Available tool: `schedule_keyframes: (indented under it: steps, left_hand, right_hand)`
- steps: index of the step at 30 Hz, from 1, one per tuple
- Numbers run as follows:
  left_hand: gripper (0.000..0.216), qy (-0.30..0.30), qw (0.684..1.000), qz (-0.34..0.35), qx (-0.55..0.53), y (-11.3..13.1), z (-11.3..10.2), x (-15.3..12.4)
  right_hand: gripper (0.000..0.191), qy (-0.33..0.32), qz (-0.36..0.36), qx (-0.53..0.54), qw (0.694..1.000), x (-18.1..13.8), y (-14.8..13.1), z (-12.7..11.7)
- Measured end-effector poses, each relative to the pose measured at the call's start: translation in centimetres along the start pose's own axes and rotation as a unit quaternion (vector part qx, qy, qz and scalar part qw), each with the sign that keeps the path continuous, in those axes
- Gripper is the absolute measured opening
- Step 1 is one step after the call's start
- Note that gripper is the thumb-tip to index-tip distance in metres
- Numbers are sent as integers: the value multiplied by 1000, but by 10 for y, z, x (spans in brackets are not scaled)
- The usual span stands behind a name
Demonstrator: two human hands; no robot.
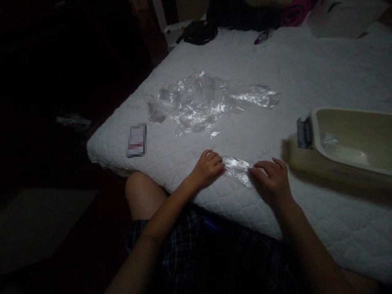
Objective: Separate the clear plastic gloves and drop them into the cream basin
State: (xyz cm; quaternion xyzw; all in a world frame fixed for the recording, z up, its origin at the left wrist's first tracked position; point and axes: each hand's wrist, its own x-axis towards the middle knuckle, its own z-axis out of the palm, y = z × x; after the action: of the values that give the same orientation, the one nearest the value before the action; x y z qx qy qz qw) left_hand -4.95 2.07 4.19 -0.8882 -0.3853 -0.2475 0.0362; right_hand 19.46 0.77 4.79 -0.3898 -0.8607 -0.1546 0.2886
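Observation:
A clear plastic bag (239, 167), flattened into a short strip, lies on the white quilted bed near its front edge. At its left end my left hand (210, 166) is closed, fingers curled down on the plastic. My right hand (272, 177) pinches the right end between thumb and fingers, the other fingers bent. Just beyond them spreads a loose heap of crumpled clear plastic bags (202, 104), touched by neither hand.
A cream plastic bin (330, 163) with a grey latch stands at the right, some clear plastic inside. To the left lies a blurred-out phone-like rectangle (136, 140). A dark bag (200, 32), a small purple-capped bottle (261, 37) and a whitish box (346, 18) sit at the back.

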Motion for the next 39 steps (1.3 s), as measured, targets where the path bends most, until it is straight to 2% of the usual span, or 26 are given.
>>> schedule_keyframes:
  steps: [4, 9, 16, 19, 22, 24, 28, 31, 35, 39]
  left_hand:
    - [16, 11, 999, 30, 8, 0, 3, -1]
    - [19, -7, 999, 47, -6, -1, 3, -3]
    - [26, 5, 993, 9, -115, 1, 0, -8]
    - [25, 12, 993, -5, -121, 1, 3, -11]
    - [23, 14, 993, -10, -116, 2, 5, -12]
    - [21, 16, 993, -9, -118, 2, 5, -12]
    - [18, 26, 991, -16, -134, 2, 5, -11]
    - [22, 33, 988, -28, -146, 2, 7, -12]
    - [23, 39, 985, -33, -167, 1, 8, -13]
    - [27, 70, 976, -59, -197, -1, 8, -13]
  right_hand:
    - [4, 1, -4, -10, 1000, 0, -1, -2]
    - [7, -52, -23, 11, 998, 1, -2, -5]
    - [19, -110, 41, 124, 985, -7, -2, -3]
    - [17, -104, 113, 176, 972, -11, 0, 0]
    - [18, -55, 176, 179, 966, -8, 0, 0]
    - [21, -42, 173, 157, 971, -4, -1, 0]
    - [25, -87, 117, 148, 978, -1, -2, 5]
    - [22, -97, 110, 158, 977, -5, 0, 12]
    - [21, -81, 145, 190, 968, -9, 2, 16]
    - [22, -65, 212, 255, 941, -4, 3, 11]
